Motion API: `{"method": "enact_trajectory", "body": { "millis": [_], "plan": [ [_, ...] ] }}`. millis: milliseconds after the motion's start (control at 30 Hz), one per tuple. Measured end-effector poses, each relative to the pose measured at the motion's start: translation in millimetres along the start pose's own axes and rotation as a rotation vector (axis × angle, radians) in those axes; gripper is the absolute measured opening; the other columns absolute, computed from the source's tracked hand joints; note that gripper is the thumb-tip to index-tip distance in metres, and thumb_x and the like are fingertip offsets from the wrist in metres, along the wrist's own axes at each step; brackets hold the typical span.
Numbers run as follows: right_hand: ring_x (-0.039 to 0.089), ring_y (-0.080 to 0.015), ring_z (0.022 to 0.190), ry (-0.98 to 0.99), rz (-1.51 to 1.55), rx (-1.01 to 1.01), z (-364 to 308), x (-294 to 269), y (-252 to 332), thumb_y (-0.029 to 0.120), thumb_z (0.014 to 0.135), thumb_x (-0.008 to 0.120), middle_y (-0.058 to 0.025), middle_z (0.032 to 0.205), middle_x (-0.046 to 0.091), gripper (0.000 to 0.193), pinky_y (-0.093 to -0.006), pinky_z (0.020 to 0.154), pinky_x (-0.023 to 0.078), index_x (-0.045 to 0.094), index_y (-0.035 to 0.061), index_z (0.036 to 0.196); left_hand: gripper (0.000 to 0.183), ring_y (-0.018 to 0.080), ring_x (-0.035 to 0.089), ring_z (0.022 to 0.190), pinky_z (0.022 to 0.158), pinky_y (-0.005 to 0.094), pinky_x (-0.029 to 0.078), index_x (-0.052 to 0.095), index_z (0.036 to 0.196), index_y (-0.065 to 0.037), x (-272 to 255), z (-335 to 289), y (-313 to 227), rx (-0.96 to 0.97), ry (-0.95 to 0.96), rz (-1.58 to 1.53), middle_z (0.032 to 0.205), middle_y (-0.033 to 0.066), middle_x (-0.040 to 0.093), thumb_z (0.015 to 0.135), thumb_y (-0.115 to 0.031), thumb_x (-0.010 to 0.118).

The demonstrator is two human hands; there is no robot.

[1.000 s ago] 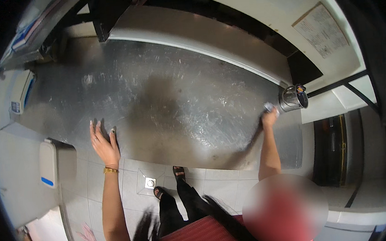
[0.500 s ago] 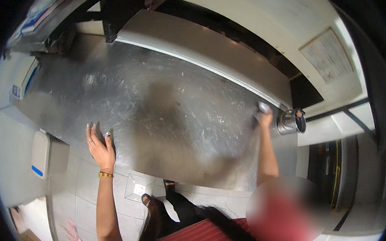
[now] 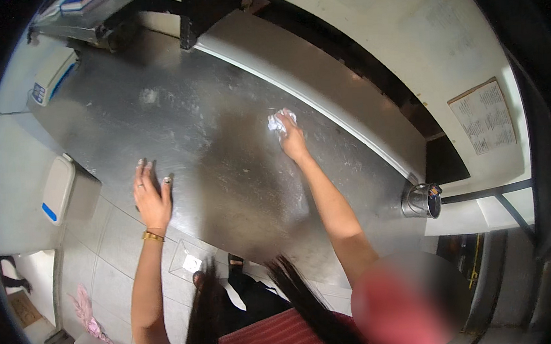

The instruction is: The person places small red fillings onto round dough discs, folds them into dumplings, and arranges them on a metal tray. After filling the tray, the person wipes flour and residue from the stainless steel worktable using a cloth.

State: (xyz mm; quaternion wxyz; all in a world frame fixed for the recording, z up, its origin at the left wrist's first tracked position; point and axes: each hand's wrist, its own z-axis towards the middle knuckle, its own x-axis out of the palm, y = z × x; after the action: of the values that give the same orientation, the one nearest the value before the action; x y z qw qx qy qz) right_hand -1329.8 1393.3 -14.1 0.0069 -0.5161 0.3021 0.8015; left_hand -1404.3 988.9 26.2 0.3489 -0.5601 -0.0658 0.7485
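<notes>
My right hand (image 3: 294, 142) is closed on a crumpled white cloth (image 3: 276, 123), pressed against the steel tabletop (image 3: 176, 124) toward its far side. Whether the wad is fabric or paper is hard to make out. At the near left edge of the table, my left hand (image 3: 153, 200) rests flat with its fingers stretched out, holding nothing. Pale smears and scratches mark the metal, and a dark shadow falls across its middle.
A metal bucket (image 3: 416, 201) stands at the table's right end. A raised ledge (image 3: 308, 96) borders the back. To the left are a scale (image 3: 54, 79) and a lidded bin (image 3: 64, 187). A pink cloth (image 3: 87, 316) is at lower left.
My right hand has swept the cloth from the right end near the bucket to the left, along the far part of the table. My left hand stays flat at the edge. The view has shifted slightly.
</notes>
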Motion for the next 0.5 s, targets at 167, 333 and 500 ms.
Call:
{"method": "enact_trajectory", "body": {
  "millis": [167,333,500],
  "plan": [
    [0.057,-0.0235,0.099,-0.287,0.525,0.489,-11.8,-71.2,-64.8,-0.001,0.081,0.048,-0.0143,0.112,0.06,0.046,-0.0346,0.087,0.043,0.049,0.0126,0.125,0.051,0.032,0.035,0.125,0.102,0.043,0.028,0.041,0.125,-0.003,-2.8,1.4,1.9,-0.041,0.023,0.008,0.136,0.0146,0.036,0.083,-0.028,0.056],
    [0.044,-0.0339,0.118,-0.291,-0.006,0.624,5.4,-82.1,-124.6,0.0,0.075,0.05,-0.0225,0.124,0.049,0.045,-0.0385,0.101,0.032,0.049,0.0011,0.121,0.05,0.0339,0.035,0.123,0.102,0.0443,0.028,0.042,0.123,-0.004,-2.0,1.1,5.1,-0.013,-0.01,-0.032,0.135,0.0143,0.037,0.08,-0.024,0.059],
    [0.034,-0.033,0.127,-0.127,0.056,0.139,78.0,23.5,-14.5,-0.004,0.074,0.046,-0.0185,0.133,0.042,0.052,-0.0372,0.108,0.023,0.046,0.0006,0.125,0.051,0.0339,0.034,0.124,0.103,0.0448,0.026,0.043,0.123,-0.005,-2.0,1.7,5.2,-0.029,0.001,-0.048,0.134,0.0137,0.037,0.079,-0.024,0.061]
  ]
}}
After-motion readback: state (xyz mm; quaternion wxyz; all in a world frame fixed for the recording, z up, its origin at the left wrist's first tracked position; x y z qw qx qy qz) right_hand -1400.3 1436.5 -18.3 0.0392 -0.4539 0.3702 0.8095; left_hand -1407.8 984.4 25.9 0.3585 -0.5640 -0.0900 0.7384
